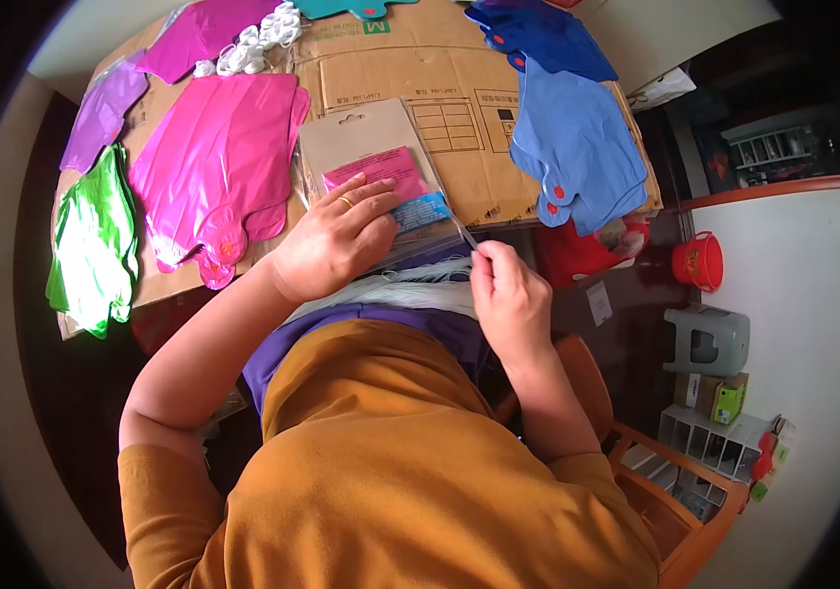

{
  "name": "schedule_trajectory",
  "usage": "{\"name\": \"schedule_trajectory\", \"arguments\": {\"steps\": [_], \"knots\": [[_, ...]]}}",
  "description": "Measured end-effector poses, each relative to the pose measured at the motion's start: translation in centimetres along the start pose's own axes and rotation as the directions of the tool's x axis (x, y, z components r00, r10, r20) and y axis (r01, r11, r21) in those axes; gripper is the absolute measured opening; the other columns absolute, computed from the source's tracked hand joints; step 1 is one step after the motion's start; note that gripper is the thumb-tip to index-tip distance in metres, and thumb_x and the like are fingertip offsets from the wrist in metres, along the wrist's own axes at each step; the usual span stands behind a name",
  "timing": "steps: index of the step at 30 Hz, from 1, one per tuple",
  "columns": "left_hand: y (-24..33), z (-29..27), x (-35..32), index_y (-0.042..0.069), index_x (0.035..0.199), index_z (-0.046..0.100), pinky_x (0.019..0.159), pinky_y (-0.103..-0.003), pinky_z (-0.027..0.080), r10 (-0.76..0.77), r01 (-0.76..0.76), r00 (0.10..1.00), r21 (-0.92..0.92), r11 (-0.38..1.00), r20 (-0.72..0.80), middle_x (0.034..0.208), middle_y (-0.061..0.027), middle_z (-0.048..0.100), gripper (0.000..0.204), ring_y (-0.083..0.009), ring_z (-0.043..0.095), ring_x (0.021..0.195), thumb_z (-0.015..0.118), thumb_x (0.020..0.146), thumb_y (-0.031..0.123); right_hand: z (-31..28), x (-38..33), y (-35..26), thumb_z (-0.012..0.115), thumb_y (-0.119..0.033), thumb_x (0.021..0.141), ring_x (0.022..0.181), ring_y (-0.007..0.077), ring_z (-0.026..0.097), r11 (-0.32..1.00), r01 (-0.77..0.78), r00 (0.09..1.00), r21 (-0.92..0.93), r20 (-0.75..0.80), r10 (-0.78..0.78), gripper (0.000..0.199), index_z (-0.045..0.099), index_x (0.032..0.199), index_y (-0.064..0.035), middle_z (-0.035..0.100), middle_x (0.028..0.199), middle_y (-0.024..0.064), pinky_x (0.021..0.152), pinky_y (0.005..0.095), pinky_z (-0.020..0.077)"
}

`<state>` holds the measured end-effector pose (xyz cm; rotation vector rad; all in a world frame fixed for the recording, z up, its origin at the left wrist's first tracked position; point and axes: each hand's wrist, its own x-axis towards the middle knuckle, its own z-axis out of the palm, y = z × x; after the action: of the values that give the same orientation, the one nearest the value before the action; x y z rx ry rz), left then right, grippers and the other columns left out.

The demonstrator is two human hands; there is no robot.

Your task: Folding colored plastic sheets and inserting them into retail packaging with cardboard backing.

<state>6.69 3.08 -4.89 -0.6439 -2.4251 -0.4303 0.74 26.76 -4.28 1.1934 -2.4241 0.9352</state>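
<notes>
At the far left, a shiny green foil sheet lay over the edge of the flat brown cardboard, and beside it spread a large, glossy pink foil stack. Next came your left hand, its fingers stretched out nearly flat and close together, pressing on the clear plastic packet with a hang hole rather than gripping it. That packet lay on the cardboard at its near edge, in front of your body, a pink printed piece and a blue band showing in it. Its long axis ran away from you, the holed end farther off and leaning left. Your right hand was nearer its near right corner: thumb and forefinger were closed in a pinch on thin plastic there, the packet lying ahead and left of those fingertips. Farther right lay a pale blue foil stack.
</notes>
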Motion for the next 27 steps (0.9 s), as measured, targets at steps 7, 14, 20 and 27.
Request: {"name": "schedule_trajectory", "arguments": {"steps": [7,14,20,27], "knots": [[0.0,-0.1,-0.3,-0.001,0.088,0.056,0.095,-0.046,0.052,0.004,-0.004,1.0,-0.046,0.999,0.011,0.107,-0.0164,0.064,0.02,-0.0341,0.063,0.108,0.072,0.076,-0.002,-0.6,3.9,0.0,0.069,-0.003,0.081,0.073,0.0315,0.068,0.848,-0.334,0.897,0.412,0.416,0.151,0.016,0.059,0.094,-0.0015,0.067,0.077,0.0147,0.065,0.0381,0.0527],[-0.5,0.1,-0.3,-0.001,0.088,0.057,0.095,-0.047,0.051,0.008,-0.009,1.0,-0.063,0.998,-0.014,0.107,-0.0174,0.064,0.022,-0.0351,0.062,0.109,0.074,0.074,-0.003,1.9,8.1,1.3,0.067,-0.007,0.082,0.066,0.0307,0.064,0.987,0.134,0.974,-0.083,0.197,-0.116,0.013,0.056,0.088,-0.003,0.064,0.076,0.0115,0.06,0.041,0.0494],[-0.3,-0.6,-0.1,-0.002,0.092,0.059,0.097,-0.048,0.048,-0.084,0.086,0.996,-0.169,0.982,0.021,0.109,-0.0189,0.064,0.019,-0.0372,0.061,0.111,0.07,0.077,-0.002,-0.1,6.3,2.0,0.07,-0.007,0.083,0.067,0.0214,0.065,0.96,-0.191,0.961,0.205,0.241,0.14,0.01,0.064,0.085,0.0009,0.066,0.078,0.0099,0.062,0.0293,0.0497],[-0.8,-0.5,0.0,-0.003,0.102,0.065,0.101,-0.047,0.045,-0.115,0.132,0.991,-0.3,0.945,0.073,0.114,-0.0205,0.062,0.031,-0.0382,0.059,0.114,0.062,0.072,-0.008,-0.5,4.5,2.6,0.073,-0.004,0.076,0.071,0.026,0.063,0.979,0.076,0.975,0.191,0.193,-0.113,0.013,0.068,0.088,-0.0039,0.061,0.08,0.0075,0.063,0.0359,0.0508]]}}
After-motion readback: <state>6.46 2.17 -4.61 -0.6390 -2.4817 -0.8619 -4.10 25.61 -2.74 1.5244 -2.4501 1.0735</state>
